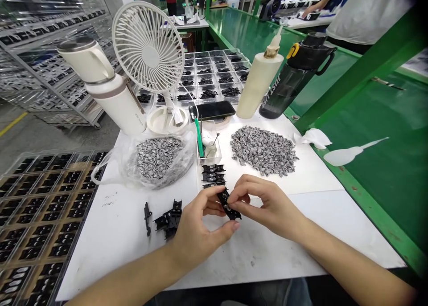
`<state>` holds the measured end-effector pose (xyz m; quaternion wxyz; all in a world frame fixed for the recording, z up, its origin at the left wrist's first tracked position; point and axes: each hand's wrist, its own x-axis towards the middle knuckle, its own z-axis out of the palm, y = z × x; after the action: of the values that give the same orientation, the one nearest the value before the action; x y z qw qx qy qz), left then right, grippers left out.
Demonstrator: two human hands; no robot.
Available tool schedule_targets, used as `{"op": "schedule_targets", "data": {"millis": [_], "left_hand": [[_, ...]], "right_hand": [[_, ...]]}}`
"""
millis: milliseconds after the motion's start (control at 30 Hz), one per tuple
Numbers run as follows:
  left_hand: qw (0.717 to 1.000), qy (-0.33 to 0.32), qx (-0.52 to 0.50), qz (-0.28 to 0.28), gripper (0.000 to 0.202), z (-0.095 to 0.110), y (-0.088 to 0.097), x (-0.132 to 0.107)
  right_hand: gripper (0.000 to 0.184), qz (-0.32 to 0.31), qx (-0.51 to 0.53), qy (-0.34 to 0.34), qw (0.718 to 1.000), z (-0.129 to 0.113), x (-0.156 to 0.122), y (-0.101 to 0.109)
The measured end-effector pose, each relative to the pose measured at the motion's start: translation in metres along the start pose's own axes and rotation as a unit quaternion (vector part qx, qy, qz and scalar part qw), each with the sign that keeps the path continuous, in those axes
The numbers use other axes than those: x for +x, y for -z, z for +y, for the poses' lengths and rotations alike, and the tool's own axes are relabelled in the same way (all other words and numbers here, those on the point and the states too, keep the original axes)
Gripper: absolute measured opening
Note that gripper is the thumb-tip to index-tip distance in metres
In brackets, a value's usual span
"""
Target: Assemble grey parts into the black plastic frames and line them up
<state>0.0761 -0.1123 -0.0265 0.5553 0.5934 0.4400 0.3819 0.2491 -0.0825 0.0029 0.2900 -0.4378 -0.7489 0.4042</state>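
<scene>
Head view: the left hand (197,228) and right hand (267,203) each pinch a black plastic part (229,206) between thumb and fingertips, holding it between them. A row of black parts (212,174) lies just beyond the hands; a loose black heap (170,219) lies left of the left hand; a grey parts pile (262,150) lies beyond the right hand.

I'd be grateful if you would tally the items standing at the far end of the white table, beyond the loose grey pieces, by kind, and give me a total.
Insulated flask, cream: 1
Desk fan, white: 1
Smartphone: 1
Squeeze bottle, cream: 1
Water bottle, dark: 1
Total: 5
</scene>
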Motion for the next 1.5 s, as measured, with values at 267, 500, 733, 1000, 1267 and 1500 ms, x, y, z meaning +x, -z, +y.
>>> {"op": "schedule_targets", "data": {"millis": [267, 500, 733, 1000, 1267, 1500], "left_hand": [[1.000, -0.009, 0.026, -0.005, 0.057, 0.000, 0.001, 0.001], [0.998, -0.032, 0.048, -0.008, 0.060, -0.003, 0.002, -0.001], [0.998, -0.046, 0.053, -0.008, 0.060, -0.002, 0.002, 0.000], [0.990, -0.097, 0.100, -0.019, 0.058, 0.000, 0.001, -0.003], [0.994, -0.079, 0.064, -0.035, 0.062, -0.002, 0.000, -0.001], [0.996, -0.055, 0.059, -0.033, 0.060, -0.003, 0.000, -0.001]], "right_hand": [[0.009, -0.003, -0.032, 0.024, 0.999, -0.001, -0.001, -0.004], [0.010, 0.011, -0.039, 0.053, 0.998, 0.001, -0.003, -0.007], [0.011, -0.018, -0.021, 0.000, 1.000, -0.003, -0.001, -0.004], [0.015, -0.093, -0.001, -0.102, 0.990, -0.009, 0.002, 0.006], [0.009, -0.088, -0.028, -0.046, 0.995, -0.011, 0.002, 0.009], [0.006, -0.074, -0.034, -0.014, 0.997, -0.009, 0.002, 0.010]]}}
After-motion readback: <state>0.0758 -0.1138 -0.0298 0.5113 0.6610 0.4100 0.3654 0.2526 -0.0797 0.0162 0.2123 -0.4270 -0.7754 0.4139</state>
